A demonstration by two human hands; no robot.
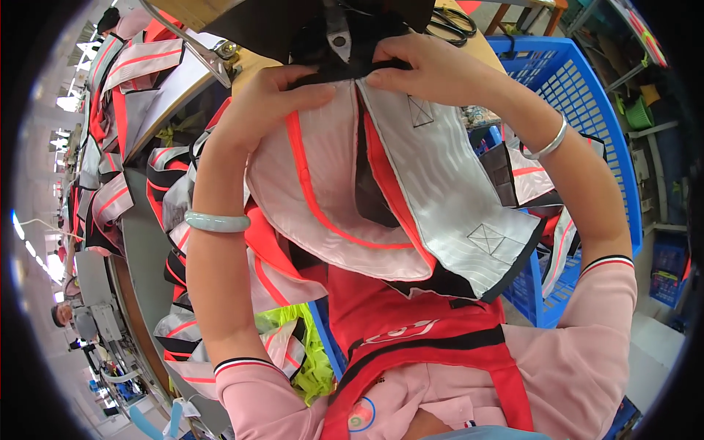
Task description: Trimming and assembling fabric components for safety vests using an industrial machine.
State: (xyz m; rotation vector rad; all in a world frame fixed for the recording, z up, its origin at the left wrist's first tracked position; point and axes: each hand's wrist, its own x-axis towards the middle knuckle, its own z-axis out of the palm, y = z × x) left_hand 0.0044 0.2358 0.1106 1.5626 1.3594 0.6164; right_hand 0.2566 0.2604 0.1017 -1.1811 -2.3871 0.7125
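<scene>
**Both hands pinching a reflective fabric piece at the sewing machine**

The left hand (275, 99) and the right hand (433, 70) were raised to the top of the view, just beside each other. Each was closed in a pinch on the upper black-bound edge of the reflective fabric piece (433, 191). The left thumb pressed down on the silver panel; the right fingers curled over the black edge.

The fabric piece hung from the hands down toward the person's chest. It consisted of silver-grey reflective panels with orange-red stripes and black edge binding. Two stitched square boxes with crossed diagonals showed on the right panel, one near the right hand and one near the lower corner. The top edge lay at the sewing machine (337, 33), whose dark body and metal part sat directly above the two hands.

The machine stood on a wooden surface (480, 48). A pair of black-handled scissors (451, 22) lay on that surface, just beyond the right hand.

A blue plastic basket (579, 95) stood to the right of the right forearm and held more fabric pieces of the same kind. A pile of similar silver, orange and black pieces (139, 81) lay to the left of the left forearm.

The left wrist carried a pale green bangle (217, 221). The right wrist carried a silver bangle (551, 143). The person wore a red apron (418, 330) over pink sleeves
</scene>
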